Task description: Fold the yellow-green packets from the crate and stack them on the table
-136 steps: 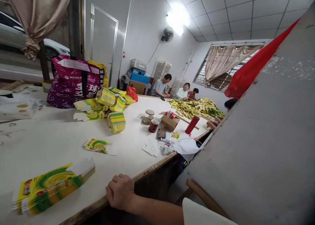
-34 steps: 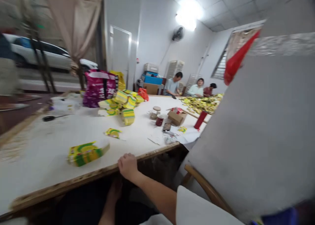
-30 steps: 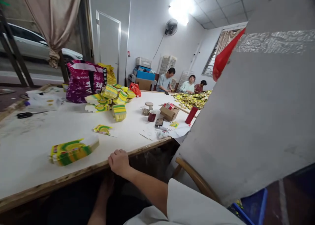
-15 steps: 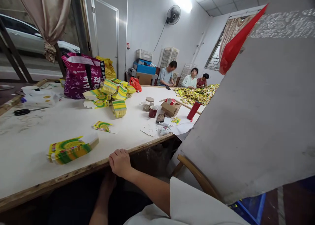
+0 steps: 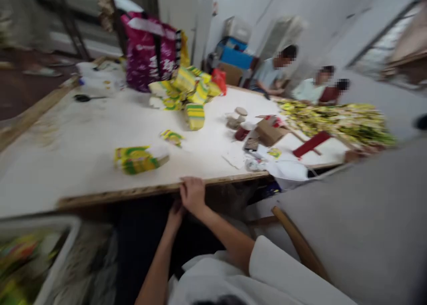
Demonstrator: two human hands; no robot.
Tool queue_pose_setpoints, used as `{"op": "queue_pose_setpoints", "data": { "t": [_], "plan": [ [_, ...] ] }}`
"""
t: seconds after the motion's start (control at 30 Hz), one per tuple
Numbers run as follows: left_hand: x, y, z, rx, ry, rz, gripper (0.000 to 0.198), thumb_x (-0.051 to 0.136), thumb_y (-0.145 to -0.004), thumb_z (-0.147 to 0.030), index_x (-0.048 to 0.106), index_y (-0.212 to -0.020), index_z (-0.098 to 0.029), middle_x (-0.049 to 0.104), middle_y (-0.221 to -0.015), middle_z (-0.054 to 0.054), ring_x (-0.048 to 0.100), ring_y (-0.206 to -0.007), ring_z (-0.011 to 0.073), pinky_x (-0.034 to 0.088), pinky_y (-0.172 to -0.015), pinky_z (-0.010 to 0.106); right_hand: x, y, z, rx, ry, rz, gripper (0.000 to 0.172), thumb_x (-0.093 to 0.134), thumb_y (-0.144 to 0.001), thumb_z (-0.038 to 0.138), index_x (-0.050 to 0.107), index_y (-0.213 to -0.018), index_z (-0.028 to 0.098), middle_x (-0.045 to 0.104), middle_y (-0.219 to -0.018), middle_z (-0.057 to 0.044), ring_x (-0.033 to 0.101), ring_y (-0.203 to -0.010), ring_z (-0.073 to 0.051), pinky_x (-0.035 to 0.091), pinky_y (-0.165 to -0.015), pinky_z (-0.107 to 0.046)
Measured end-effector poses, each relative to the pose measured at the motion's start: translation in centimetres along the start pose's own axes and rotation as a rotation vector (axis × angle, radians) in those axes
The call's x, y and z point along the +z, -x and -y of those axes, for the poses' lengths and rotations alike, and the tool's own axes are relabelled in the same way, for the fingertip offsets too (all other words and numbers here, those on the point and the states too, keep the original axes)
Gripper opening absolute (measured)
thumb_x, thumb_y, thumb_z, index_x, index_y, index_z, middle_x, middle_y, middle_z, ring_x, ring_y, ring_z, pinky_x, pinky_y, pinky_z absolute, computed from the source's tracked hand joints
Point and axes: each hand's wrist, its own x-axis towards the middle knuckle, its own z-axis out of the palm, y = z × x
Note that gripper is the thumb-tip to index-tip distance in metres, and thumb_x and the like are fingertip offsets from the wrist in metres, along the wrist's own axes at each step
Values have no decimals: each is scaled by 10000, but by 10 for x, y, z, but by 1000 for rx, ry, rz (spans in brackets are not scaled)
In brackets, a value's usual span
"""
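Observation:
My right hand [image 5: 193,193] rests on the wooden front edge of the white table [image 5: 133,118], its fingers bent over the rim. Just below and left of it, my left hand [image 5: 176,209] is at the underside of the edge, its fingers mostly hidden. Nearest to my hands on the tabletop lies a stack of yellow and green cartons [image 5: 138,159]. A flat yellow-green piece [image 5: 172,138] lies behind that stack. Farther back, several bundles of striped cartons [image 5: 195,116] are piled beside a purple bag [image 5: 142,51].
Right of centre are a dark red mug [image 5: 243,132], an open cardboard box [image 5: 269,132], a phone [image 5: 251,144] and a red bottle [image 5: 312,144]. Yellow packets [image 5: 333,118] cover the far table, where three people sit. A white crate [image 5: 71,238] stands lower left; a wooden chair arm [image 5: 296,238] is at right.
The camera view has swung left and down, so the table contents appear farther right and the crate shows at lower left. My right hand stays on the edge; more of my left arm shows.

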Motion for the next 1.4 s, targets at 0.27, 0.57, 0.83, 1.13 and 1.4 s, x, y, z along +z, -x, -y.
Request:
{"op": "queue_pose_setpoints", "data": {
  "t": [0.27,0.57,0.83,1.13,1.4],
  "plan": [
    [12,7,19,-181,242,-93,360,652,-891,-449,631,-1068,-136,662,-890,52,628,-767,163,536,-747,349,-8,-16,12,0,-341,-86,176,525,-946,299,626,-1047,196,695,-1023,-86,626,-969,-237,419,-905,-395],
    [19,0,27,-221,394,-53,287,641,-914,-393,608,-1043,-139,602,-812,9,581,-687,133,514,-673,306,-17,-106,49,-242,-216,41,236,560,-953,389,634,-1090,210,675,-1057,-92,600,-1045,-266,405,-954,-426],
    [21,-1,29,-257,418,-63,307,658,-900,-399,614,-1061,-142,620,-837,20,591,-696,137,519,-686,312,47,-200,63,-521,-63,469,1205,875,-521,638,327,-1507,212,402,-1460,-205,360,-1362,-481,222,-1100,-698],
    [21,-3,30,-279,449,-60,270,658,-904,-369,615,-1042,-140,612,-833,15,584,-695,131,522,-680,304,53,-184,61,-787,-102,599,873,859,-696,345,440,-1455,242,537,-1289,-143,528,-1208,-319,345,-1089,-557],
    [18,-2,22,-265,484,-64,235,670,-901,-335,623,-1020,-138,619,-828,7,582,-677,122,515,-659,286,-3,-170,45,-542,-25,375,543,675,-883,430,550,-1356,196,596,-1179,-140,539,-1157,-324,376,-1026,-532]
  ]
}}
